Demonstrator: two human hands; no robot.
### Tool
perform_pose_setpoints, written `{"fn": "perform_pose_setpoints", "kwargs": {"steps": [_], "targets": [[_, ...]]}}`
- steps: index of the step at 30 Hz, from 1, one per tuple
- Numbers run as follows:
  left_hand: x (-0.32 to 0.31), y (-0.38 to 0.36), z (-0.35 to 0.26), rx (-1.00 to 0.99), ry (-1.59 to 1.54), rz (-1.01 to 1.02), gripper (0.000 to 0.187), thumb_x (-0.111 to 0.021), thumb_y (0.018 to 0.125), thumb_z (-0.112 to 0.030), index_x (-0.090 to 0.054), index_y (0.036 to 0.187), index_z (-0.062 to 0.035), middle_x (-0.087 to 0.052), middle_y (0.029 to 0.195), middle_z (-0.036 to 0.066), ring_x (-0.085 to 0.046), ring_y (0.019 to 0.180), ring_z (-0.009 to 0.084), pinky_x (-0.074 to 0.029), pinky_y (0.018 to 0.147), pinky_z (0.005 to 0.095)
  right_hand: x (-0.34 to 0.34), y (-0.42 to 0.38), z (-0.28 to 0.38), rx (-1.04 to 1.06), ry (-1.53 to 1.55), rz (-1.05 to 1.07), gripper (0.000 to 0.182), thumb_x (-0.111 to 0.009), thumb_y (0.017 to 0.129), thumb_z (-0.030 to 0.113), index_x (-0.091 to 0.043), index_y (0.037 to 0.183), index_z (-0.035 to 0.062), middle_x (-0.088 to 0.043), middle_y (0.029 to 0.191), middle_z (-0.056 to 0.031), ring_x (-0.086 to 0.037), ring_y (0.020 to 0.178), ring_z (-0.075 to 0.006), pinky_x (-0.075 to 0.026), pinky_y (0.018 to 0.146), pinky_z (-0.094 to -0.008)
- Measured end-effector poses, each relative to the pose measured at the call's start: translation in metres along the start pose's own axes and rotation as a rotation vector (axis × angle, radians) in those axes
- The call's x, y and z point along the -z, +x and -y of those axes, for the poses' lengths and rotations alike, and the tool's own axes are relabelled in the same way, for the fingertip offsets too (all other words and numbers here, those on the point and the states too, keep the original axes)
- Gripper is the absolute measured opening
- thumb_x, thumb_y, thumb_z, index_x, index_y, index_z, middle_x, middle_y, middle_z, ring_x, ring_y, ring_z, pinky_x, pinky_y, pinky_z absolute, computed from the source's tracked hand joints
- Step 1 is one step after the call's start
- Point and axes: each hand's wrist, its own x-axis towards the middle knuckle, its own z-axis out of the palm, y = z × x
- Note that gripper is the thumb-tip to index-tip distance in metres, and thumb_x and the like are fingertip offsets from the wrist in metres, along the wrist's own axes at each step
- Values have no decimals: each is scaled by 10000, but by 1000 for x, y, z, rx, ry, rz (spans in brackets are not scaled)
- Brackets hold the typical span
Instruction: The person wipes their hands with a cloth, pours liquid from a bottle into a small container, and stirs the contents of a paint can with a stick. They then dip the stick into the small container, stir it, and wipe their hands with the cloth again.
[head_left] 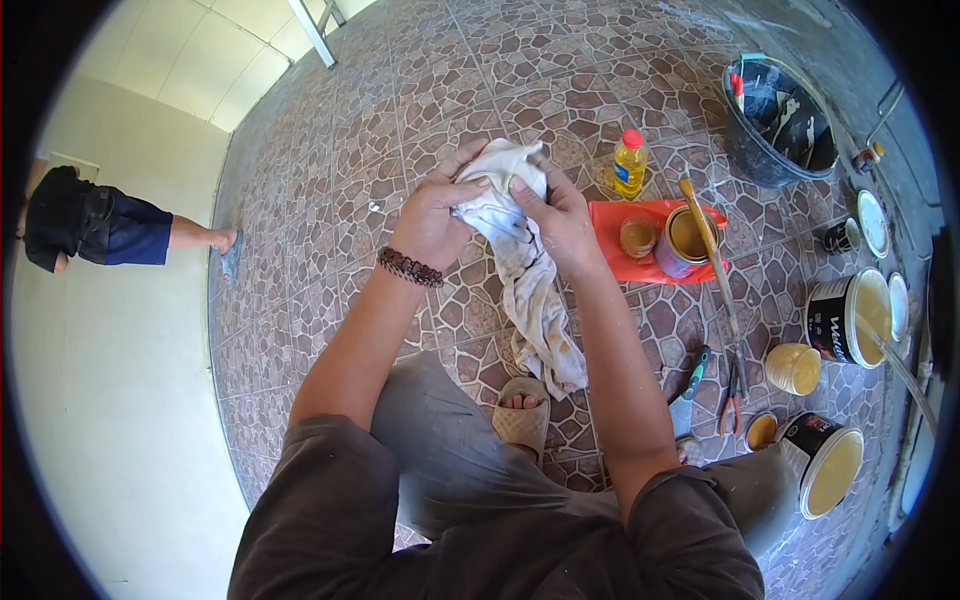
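Observation:
A white, stained rag point(528, 270) hangs from both of my hands, its lower end trailing down near my sandalled foot. My left hand point(440, 205) grips the upper left of the cloth, thumb on top. Opposite it, my right hand point(556, 215) pinches the upper right edge between thumb and fingers. The cloth is bunched between the two hands, and dark smudges mark its middle. Just right of my right hand lies a red plastic sheet point(610, 262) bearing a small glass jar point(637, 236) and an open paint can point(688, 236).
A bottle of yellow liquid point(629, 165) stands behind the red sheet. To the right are a black bucket point(775, 165), paint tubs point(832, 318), a long wooden stick point(722, 290), a scraper point(688, 392) and pliers point(732, 400). Another person point(100, 220) stands at the far left.

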Motion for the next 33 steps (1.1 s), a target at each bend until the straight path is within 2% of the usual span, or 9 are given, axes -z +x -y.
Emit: {"fn": "perform_pose_setpoints", "kwargs": {"steps": [6,11,16,18,20,21,23,30,33], "targets": [[11,-4,-15,33,148,-93,284,-550,896,-50,-539,1175,3,-597,1167,141,-608,1043,229,-499,894,350,11,-3,10,34,244,-3,350,-691,847,79,-603,1180,17,-668,1006,-54,-618,882,-110,-498,786,-255],[3,-12,-19,461,368,-81,354,-573,934,-249,-580,1164,21,-656,1061,107,-637,980,191,-493,879,339,10,-4,34,-52,224,161,389,-686,829,57,-592,1204,17,-666,1010,-57,-626,882,-117,-501,771,-254],[18,-5,-15,237,522,9,351,-555,943,-261,-554,1169,8,-642,1082,113,-639,967,211,-514,824,336,9,5,29,-79,202,96,462,-688,824,68,-544,1261,19,-663,1010,-58,-624,880,-135,-495,772,-266],[4,-4,-8,27,79,-119,349,-513,966,-253,-520,1201,5,-619,1117,120,-622,1006,221,-513,855,363,1,5,23,-57,182,30,477,-680,831,80,-526,1279,20,-659,1034,-83,-626,909,-170,-491,801,-288],[-5,-6,-4,21,66,-153,345,-496,974,-249,-509,1213,-1,-609,1133,118,-611,1027,224,-508,874,370,-12,-3,16,528,-613,-497,536,-622,884,219,-449,1352,22,-558,1251,-204,-525,1170,-336,-376,1007,-454],[-8,-7,-3,15,52,-183,341,-478,983,-245,-497,1226,-6,-598,1149,115,-600,1049,227,-504,892,377,-26,-11,15,529,-612,-494,536,-622,884,219,-449,1352,22,-558,1251,-204,-525,1170,-336,-376,1007,-454],[-5,-6,-3,27,90,-163,328,-473,989,-250,-504,1223,-22,-603,1136,99,-603,1027,213,-505,891,358,-50,-27,14,489,-961,-22,654,-512,921,419,-352,1419,27,-345,1443,-254,-240,1367,-453,-106,1097,-607],[-46,-22,19,-54,309,-432,329,-460,989,-290,-526,1186,-34,-590,1127,97,-578,1016,195,-474,911,338,-46,-7,25,163,-719,120,799,-394,913,564,-203,1475,29,-173,1529,-232,-56,1406,-482,29,1063,-677],[-46,-22,3,-62,-271,-346,244,-490,983,-183,-557,1140,-10,-626,1062,71,-619,958,210,-511,871,305,-72,-28,21,184,-897,96,852,-404,895,587,-188,1467,-5,-124,1532,-253,-32,1407,-485,26,1085,-645]]}}
